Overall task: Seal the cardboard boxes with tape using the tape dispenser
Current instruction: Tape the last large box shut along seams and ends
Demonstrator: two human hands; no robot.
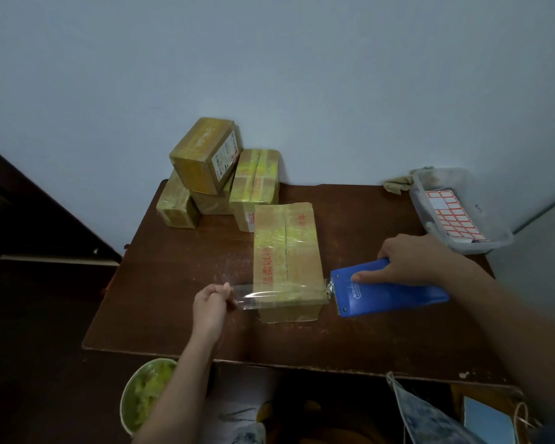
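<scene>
**Taping a box on the bench**

The left hand (209, 303) is pinching the loose end of clear tape (244, 296), its grip narrow. The tape is stretching across the near end of a cardboard box (286, 257) to a blue tape dispenser (388, 291), which the right hand (412, 260) is gripping. More taped boxes (218, 174) are sitting stacked at the brown bench's (180, 257) far edge.

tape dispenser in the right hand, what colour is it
Blue, with small pale lettering near its front end; the tape dispenser shows best in the head view.
</scene>
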